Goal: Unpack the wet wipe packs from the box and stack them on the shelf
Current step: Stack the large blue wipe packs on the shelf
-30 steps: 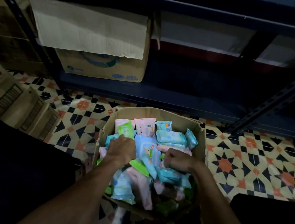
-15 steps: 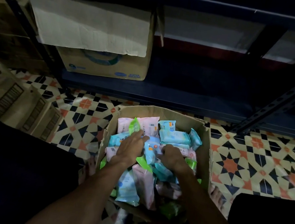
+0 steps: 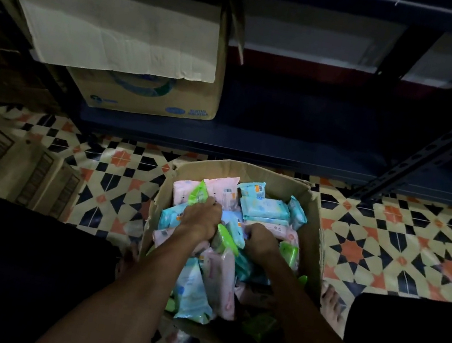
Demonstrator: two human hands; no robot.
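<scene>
An open cardboard box [image 3: 313, 217] stands on the tiled floor between my knees, full of several blue, pink and green wet wipe packs [image 3: 265, 207]. Both my hands are down in the middle of the pile. My left hand [image 3: 201, 217] has its fingers curled into the packs near a blue pack [image 3: 173, 216]. My right hand [image 3: 261, 239] curls round packs beside a green pack [image 3: 226, 238]. Their fingertips are buried among the packs. The dark metal shelf [image 3: 298, 150] runs just beyond the box, its lowest board bare on the right.
A large cardboard carton [image 3: 153, 98] with an open flap sits on the shelf's left part. Closed cartons [image 3: 8, 163] stand on the floor at left. A slanted shelf brace [image 3: 435, 141] crosses at right. My bare feet [image 3: 329, 304] flank the box.
Both hands have moved slightly farther into the box and dug deeper into the packs, coming closer together. The view has tilted a little forward.
</scene>
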